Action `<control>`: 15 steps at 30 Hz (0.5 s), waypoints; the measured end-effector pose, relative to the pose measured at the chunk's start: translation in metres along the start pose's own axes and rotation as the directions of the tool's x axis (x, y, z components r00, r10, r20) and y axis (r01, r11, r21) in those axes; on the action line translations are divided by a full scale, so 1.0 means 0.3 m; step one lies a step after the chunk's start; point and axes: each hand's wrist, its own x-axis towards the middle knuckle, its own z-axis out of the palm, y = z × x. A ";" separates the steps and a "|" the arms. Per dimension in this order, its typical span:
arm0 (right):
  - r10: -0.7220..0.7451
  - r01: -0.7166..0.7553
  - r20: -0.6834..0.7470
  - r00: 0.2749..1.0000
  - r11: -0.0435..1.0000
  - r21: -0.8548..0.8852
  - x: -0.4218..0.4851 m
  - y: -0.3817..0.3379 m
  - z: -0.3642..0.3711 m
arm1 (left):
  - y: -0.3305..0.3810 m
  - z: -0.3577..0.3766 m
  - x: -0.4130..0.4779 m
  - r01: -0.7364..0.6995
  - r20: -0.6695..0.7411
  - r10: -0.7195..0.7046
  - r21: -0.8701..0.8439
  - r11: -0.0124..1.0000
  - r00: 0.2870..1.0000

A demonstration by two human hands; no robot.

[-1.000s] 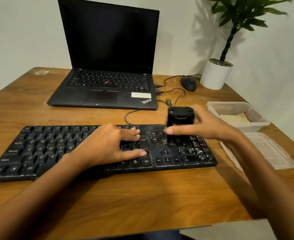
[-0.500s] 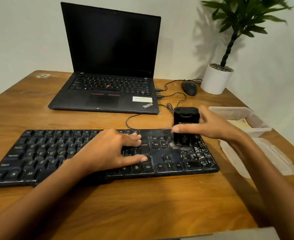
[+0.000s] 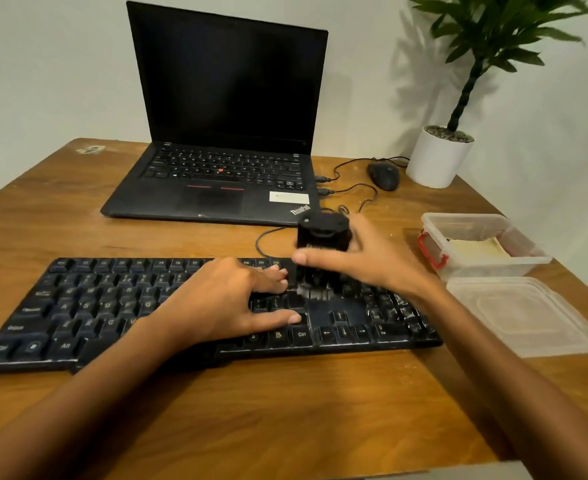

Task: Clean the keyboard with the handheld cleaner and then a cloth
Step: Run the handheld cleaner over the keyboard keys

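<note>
A long black keyboard (image 3: 88, 306) lies across the wooden desk in front of me, with pale dust on its right-hand keys. My right hand (image 3: 375, 261) grips a small black handheld cleaner (image 3: 322, 233) standing upright on the keys just right of the main block; its lower end is blurred. My left hand (image 3: 230, 303) rests flat on the keyboard's middle-right keys, fingers spread, pressing it down. A pale cloth (image 3: 476, 249) lies inside a clear plastic box (image 3: 514, 263) at the right.
An open black laptop (image 3: 216, 188) sits behind the keyboard, with cables running to a black mouse (image 3: 384, 176). A white plant pot (image 3: 436, 161) stands at the back right corner. The box's clear lid (image 3: 528, 317) lies right of the keyboard, near the desk's right edge.
My right hand has slid the cleaner leftwards along the keyboard, closer to my left hand's fingertips. My left hand stays put. The camera has tilted slightly.
</note>
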 end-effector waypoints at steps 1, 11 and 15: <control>-0.007 0.007 -0.029 1.000 1.000 -0.009 0.007 0.001 0.001 | 0.000 0.001 -0.001 -0.004 0.001 0.004 0.000 1.000 1.000; -0.005 -0.002 -0.089 0.996 0.997 -0.071 0.054 -0.010 -0.018 | 0.003 0.000 -0.004 -0.003 -0.006 0.003 -0.010 1.000 1.000; 0.026 -0.027 -0.033 0.999 0.999 -0.021 0.056 0.011 0.010 | 0.002 -0.005 -0.003 0.005 0.007 -0.005 -0.008 1.000 1.000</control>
